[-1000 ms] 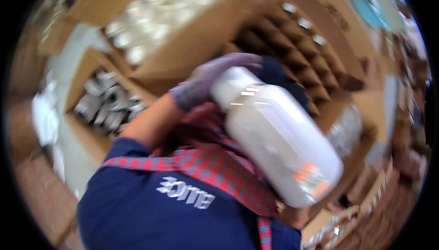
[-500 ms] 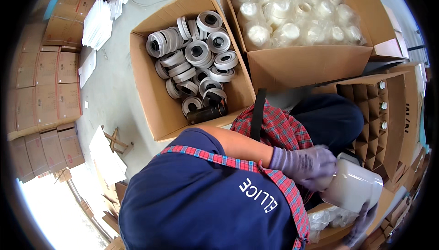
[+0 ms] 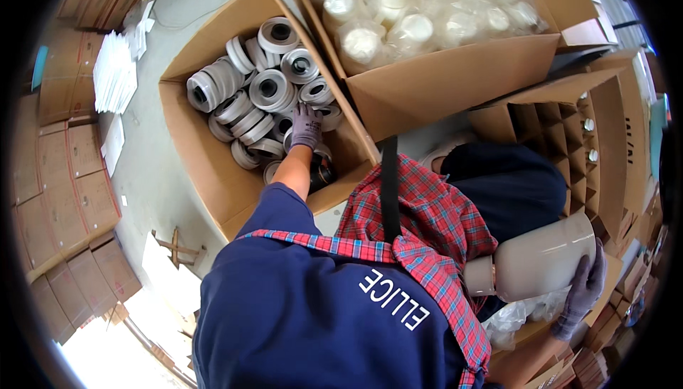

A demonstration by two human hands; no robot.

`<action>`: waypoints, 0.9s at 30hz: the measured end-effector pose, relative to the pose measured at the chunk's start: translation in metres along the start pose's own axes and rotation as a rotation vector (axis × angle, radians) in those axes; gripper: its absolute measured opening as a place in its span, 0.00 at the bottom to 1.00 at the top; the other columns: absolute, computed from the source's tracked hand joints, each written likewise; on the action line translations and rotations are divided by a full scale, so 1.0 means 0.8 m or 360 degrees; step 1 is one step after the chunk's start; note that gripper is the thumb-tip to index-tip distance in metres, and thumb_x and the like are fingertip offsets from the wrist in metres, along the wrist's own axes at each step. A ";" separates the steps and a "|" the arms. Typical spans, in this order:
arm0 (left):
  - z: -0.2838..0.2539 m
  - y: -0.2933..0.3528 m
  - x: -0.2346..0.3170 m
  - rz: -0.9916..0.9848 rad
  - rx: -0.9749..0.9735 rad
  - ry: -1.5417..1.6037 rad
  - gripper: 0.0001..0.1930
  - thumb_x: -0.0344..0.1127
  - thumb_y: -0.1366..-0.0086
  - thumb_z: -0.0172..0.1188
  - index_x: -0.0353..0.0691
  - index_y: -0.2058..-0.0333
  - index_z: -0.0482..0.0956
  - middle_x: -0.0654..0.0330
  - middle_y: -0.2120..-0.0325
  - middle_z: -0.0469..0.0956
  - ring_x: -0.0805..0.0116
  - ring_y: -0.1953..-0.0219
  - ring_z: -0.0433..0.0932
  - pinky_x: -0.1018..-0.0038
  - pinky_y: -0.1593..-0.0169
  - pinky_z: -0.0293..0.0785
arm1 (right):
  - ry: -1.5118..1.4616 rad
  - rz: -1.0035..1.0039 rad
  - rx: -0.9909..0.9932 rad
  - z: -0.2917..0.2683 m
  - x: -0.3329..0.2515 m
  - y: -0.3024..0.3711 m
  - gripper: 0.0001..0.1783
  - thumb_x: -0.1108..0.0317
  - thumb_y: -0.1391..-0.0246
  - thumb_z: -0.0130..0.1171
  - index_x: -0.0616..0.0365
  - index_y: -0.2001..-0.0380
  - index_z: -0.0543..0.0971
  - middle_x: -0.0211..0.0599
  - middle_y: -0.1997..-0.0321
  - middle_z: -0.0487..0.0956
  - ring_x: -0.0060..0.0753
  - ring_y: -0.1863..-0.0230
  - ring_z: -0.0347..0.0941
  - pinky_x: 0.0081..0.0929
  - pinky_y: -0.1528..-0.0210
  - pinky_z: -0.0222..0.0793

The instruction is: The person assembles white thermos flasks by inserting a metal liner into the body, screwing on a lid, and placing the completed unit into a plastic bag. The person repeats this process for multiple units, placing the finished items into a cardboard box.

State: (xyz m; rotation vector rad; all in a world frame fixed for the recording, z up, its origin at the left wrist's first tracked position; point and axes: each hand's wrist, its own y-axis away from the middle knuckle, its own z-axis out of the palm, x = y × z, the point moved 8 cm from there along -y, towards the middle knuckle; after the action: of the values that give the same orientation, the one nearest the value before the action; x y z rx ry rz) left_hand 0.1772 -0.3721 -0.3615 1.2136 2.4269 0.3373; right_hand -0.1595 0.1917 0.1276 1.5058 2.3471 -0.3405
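My left hand (image 3: 306,127), in a grey-purple glove, lies over round grey-white ring-shaped parts (image 3: 269,89) with dark centres. Its fingers stretch forward across them, and nothing shows lifted in it. These parts fill much of an open cardboard box (image 3: 192,165). In my right hand (image 3: 585,291), gloved alike, is a glossy grey-beige container (image 3: 544,257), gripped at its wide end. It lies on its side, its narrower end (image 3: 479,276) pointing left against my checked apron (image 3: 448,211). Clear plastic bags (image 3: 509,319) sit beneath it.
A second box (image 3: 455,87) holds several white bottle-like pieces in clear bags (image 3: 413,26). At the right stands a box with cardboard dividers (image 3: 558,133) and a few white-capped items (image 3: 589,125). Stacked cartons (image 3: 60,176) and white sheets (image 3: 115,72) lie at the left.
My left hand has left the container and reached far left into the box of ring-shaped parts. The container now lies more level, still in my right hand. The view has shifted slightly.
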 end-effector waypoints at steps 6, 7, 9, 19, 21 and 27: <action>-0.286 0.053 -0.081 -0.0224 -0.0570 0.1315 0.22 0.41 0.42 0.65 0.35 0.51 0.82 0.55 0.64 0.85 0.62 0.64 0.84 0.67 0.54 0.79 | 0.0334 -0.0234 0.0499 -0.056 -0.045 0.049 0.21 0.73 0.37 0.54 0.67 0.41 0.74 0.52 0.38 0.75 0.48 0.36 0.71 0.41 0.34 0.65; -0.337 0.057 -0.103 -0.0262 -0.0188 0.1773 0.22 0.39 0.43 0.67 0.34 0.52 0.82 0.57 0.63 0.86 0.66 0.64 0.83 0.69 0.54 0.79 | 0.0188 -0.0304 0.0457 -0.048 -0.073 0.056 0.20 0.73 0.38 0.55 0.66 0.43 0.75 0.52 0.39 0.76 0.50 0.37 0.72 0.43 0.35 0.66; -0.433 0.087 -0.089 -0.0123 0.0147 0.2277 0.22 0.35 0.43 0.66 0.31 0.51 0.81 0.57 0.62 0.85 0.72 0.62 0.82 0.72 0.57 0.78 | -0.0115 -0.0451 0.0397 -0.025 -0.131 0.068 0.18 0.73 0.40 0.57 0.66 0.47 0.78 0.54 0.40 0.76 0.52 0.39 0.74 0.46 0.37 0.69; -0.722 0.248 0.318 0.1451 0.0823 0.2678 0.25 0.32 0.52 0.73 0.29 0.55 0.79 0.54 0.57 0.81 0.66 0.58 0.80 0.70 0.53 0.77 | -0.0772 -0.0128 0.0140 -0.028 -0.148 -0.017 0.23 0.63 0.40 0.60 0.60 0.43 0.75 0.54 0.53 0.78 0.49 0.60 0.81 0.36 0.58 0.78; -0.763 0.280 0.370 0.1695 0.0761 0.2780 0.22 0.29 0.54 0.73 0.30 0.59 0.80 0.53 0.58 0.81 0.65 0.61 0.80 0.70 0.54 0.76 | -0.0824 -0.0038 0.0527 -0.079 -0.099 0.019 0.26 0.65 0.40 0.61 0.65 0.41 0.72 0.52 0.58 0.81 0.51 0.62 0.81 0.37 0.57 0.78; -0.812 0.346 0.458 0.2358 0.1096 0.2373 0.21 0.28 0.54 0.74 0.28 0.60 0.81 0.47 0.53 0.81 0.63 0.56 0.83 0.69 0.54 0.79 | -0.1779 0.0396 0.0423 -0.072 0.000 0.045 0.23 0.67 0.40 0.60 0.64 0.43 0.74 0.49 0.67 0.82 0.48 0.68 0.83 0.33 0.64 0.78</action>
State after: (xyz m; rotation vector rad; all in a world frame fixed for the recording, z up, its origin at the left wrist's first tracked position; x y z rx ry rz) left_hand -0.1214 0.0643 0.2325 4.0301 1.6433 1.1254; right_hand -0.1348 0.2282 0.1799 1.1857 1.2504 -1.1079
